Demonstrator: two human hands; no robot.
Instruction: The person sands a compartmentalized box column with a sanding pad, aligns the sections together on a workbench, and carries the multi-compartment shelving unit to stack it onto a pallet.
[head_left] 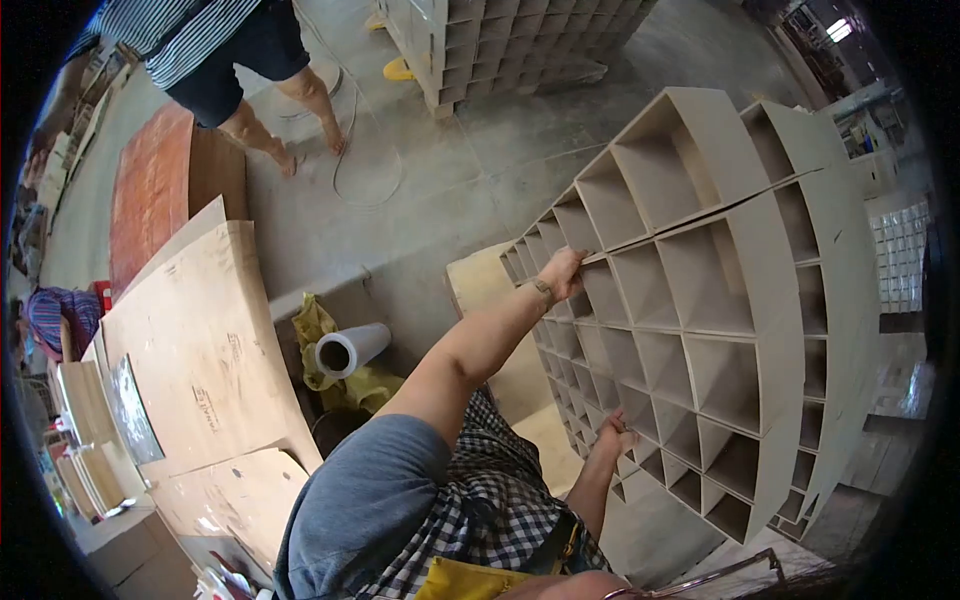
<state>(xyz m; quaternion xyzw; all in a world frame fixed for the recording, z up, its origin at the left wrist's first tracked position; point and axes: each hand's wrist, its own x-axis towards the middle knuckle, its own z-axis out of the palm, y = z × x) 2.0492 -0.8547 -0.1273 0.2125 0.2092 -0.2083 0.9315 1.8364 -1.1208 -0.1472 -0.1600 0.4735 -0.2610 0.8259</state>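
Note:
A large wooden pigeonhole shelf [777, 300], made of many square compartments, stands tilted in the view on the right. My left hand [562, 273], with a watch on its wrist, is closed round a divider edge, near the seam between this shelf and another pigeonhole section [728, 150] beside it. Lower down, my right hand [612, 436] has its fingers curled at the edge of a compartment on the same shelf. Parts of the fingers of both hands are hidden by the dividers.
More compartmented panels [815, 250] stand behind the shelf. At left are a big board-covered stack [215, 345] and a reddish panel block [155, 190]. A white film roll [352, 350] lies on yellow sacking. Another person [235, 60] stands beyond, near a hose [398, 185] and another shelf unit [520, 50].

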